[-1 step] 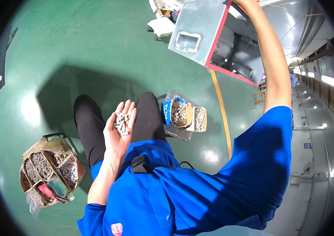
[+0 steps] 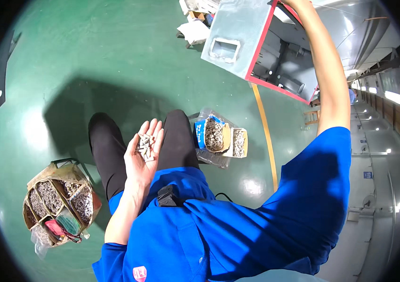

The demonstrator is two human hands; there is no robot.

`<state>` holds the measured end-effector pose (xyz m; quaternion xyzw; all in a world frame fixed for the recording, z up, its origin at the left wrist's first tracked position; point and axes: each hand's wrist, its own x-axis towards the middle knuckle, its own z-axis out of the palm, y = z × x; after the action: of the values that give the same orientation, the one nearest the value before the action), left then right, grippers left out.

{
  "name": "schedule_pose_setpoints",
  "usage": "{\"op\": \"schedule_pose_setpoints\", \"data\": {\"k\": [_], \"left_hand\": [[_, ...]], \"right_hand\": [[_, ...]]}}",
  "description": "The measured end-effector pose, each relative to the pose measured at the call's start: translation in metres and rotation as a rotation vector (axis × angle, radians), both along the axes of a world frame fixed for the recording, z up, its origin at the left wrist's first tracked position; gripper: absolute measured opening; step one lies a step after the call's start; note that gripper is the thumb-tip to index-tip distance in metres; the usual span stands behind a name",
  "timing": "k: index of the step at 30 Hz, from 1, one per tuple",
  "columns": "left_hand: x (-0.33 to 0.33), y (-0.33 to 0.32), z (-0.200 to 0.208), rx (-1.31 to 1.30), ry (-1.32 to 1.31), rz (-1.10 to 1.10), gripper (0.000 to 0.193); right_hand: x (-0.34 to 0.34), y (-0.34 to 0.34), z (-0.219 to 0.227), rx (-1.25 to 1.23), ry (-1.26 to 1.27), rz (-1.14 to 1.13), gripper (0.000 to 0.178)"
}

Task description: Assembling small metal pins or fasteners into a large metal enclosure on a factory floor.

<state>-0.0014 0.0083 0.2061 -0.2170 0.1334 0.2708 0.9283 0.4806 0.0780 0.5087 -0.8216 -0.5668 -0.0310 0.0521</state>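
Note:
On my upturned left hand rests a small pile of pale grey-white plugs, short and roughly cylindrical. The fingers point away from me, lie close together and cradle the pile above my lap. My right arm is raised toward the far right. There my right hand is at the top edge of a grey metal box with red edging, largely cut off by the picture's border, so its fingers cannot be made out. The box has a rectangular cutout in one face and an open side showing a dark interior with fittings.
A divided container of small metal-looking parts stands on the green floor at left. Right of my knee are a blue carton and a smaller white box, both filled with small parts. A yellow line crosses the floor.
My right hand and forearm have shifted slightly toward me and to the right at the box. The left hand and its pile look unchanged.

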Motion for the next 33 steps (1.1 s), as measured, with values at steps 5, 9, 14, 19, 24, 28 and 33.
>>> {"op": "schedule_pose_setpoints", "data": {"k": [5,9,14,19,24,28,33], "left_hand": [[-0.004,0.004,0.004,-0.029,-0.008,-0.005,0.043],[-0.007,0.005,0.004,-0.028,-0.016,0.014,0.042],[-0.012,0.007,0.006,-0.035,-0.014,0.051,0.042],[-0.017,0.01,0.003,-0.033,-0.022,0.077,0.041],[-0.021,0.012,0.007,-0.038,-0.032,0.097,0.041],[-0.024,0.012,0.007,-0.044,-0.052,0.105,0.041],[-0.026,0.014,0.007,-0.041,-0.062,0.13,0.041]], "right_hand": [[-0.013,0.015,0.002,-0.01,-0.031,0.004,0.022],[-0.024,0.026,0.0,-0.027,-0.081,0.009,0.026],[-0.037,0.041,-0.001,-0.032,-0.144,0.028,0.031],[-0.049,0.054,-0.004,-0.035,-0.201,0.044,0.037],[-0.061,0.062,-0.006,-0.025,-0.257,0.062,0.042],[-0.07,0.064,-0.008,-0.007,-0.317,0.081,0.047],[-0.091,0.063,-0.011,0.1,-0.472,0.144,0.053]]}}
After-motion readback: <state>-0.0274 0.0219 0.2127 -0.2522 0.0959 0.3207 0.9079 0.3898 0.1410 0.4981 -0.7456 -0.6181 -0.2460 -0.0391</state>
